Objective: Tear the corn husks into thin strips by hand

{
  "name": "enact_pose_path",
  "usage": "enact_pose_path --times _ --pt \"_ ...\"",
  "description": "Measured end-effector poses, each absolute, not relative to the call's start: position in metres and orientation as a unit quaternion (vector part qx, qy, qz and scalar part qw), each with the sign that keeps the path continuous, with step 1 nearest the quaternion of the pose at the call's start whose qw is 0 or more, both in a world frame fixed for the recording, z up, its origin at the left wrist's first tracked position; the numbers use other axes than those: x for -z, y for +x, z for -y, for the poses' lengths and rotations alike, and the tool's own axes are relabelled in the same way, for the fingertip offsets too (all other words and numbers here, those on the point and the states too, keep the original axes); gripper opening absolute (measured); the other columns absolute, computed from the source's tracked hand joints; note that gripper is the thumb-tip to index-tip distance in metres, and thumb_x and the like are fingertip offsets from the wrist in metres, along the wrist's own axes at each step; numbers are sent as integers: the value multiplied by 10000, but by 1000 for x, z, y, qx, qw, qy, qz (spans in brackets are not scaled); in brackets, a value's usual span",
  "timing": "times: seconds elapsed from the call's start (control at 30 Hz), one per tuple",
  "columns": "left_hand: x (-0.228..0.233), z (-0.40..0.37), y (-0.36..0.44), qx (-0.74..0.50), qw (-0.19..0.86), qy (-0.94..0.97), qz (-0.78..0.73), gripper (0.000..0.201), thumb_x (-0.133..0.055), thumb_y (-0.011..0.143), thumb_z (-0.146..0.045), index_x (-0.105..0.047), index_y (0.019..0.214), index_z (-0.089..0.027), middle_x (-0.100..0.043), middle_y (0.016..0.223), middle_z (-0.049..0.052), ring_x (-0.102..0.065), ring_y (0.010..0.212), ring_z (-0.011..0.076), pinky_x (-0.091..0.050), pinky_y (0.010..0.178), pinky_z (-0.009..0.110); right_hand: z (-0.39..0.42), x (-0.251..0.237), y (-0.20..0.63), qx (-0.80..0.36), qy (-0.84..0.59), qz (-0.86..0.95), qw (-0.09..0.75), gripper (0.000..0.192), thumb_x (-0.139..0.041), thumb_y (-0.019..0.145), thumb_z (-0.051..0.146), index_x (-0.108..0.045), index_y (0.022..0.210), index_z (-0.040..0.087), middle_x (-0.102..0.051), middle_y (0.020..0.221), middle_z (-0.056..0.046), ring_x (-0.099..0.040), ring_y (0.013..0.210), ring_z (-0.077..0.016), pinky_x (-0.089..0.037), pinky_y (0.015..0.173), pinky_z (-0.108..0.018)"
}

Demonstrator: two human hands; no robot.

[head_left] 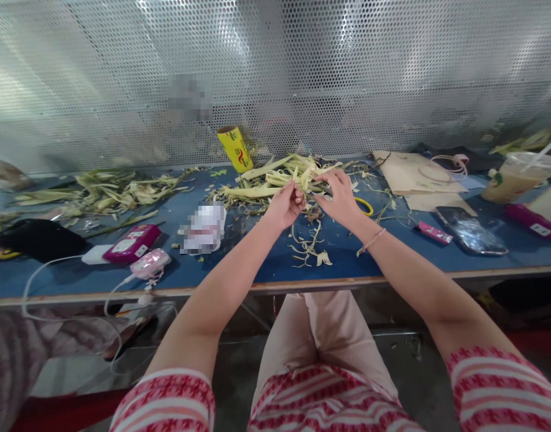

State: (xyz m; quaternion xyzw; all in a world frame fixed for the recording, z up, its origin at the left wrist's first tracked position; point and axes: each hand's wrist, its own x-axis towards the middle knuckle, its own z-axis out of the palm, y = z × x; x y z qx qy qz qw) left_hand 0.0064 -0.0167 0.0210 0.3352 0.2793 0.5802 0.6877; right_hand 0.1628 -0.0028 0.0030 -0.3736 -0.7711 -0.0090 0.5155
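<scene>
My left hand (286, 205) is closed, its fingertips pinching a pale green plant strip (303, 180) above the blue table. Close by on the right, my right hand (339, 195) has its thumb and fingers apart around the strip's other side; whether they touch it is hard to see. Behind and beneath both hands lies a heap of pale yellow-green stalks and leaves (252, 192). Thin torn scraps (309, 246) are scattered on the table in front of them. A yellow ring-shaped handle (364, 207) shows just behind my right wrist, the rest of it hidden.
A yellow cardboard tube (235, 149) leans near the perforated metal panel (275, 72). More plant trimmings (122, 192), a purple box (132, 243) and a cabled pink case (150, 264) lie left. To the right are brown paper (410, 174), a phone (470, 230) and a drink cup (518, 177).
</scene>
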Motion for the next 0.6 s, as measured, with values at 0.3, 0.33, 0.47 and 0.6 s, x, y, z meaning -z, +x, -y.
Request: enact_pose_path --times 0.3,0.33,0.47,0.6 --pt "-23 17 4 -579 683 347 -280 273 -630 860 -274 -538 649 -126 -439 482 -78 -395 414 -9 -397 474 117 11 2 154 33 -264 858 439 183 -524 822 104 -589 951 216 -580 993 -77 -535 1005 -236 -449 922 -436" --pt "-23 17 4 -576 682 352 -283 267 -647 846 -275 -544 649 -127 -432 478 -79 -393 413 -7 -389 466 118 11 2 154 35 -258 859 440 157 -521 834 113 -587 934 215 -579 978 -75 -541 985 -233 -459 906 -432" --pt "-22 18 3 -568 673 370 -296 284 -701 795 -291 -536 623 -137 -424 472 -77 -381 411 6 -371 447 138 14 -1 155 45 -241 869 430 94 -511 887 166 -590 880 216 -580 931 -67 -556 920 -220 -486 850 -412" --pt "-20 19 5 -559 653 408 -307 313 -703 777 -228 -482 569 -151 -414 461 -69 -397 416 25 -390 468 162 17 -4 156 84 -259 859 435 131 -508 914 220 -628 861 222 -597 968 -74 -551 937 -224 -471 876 -430"
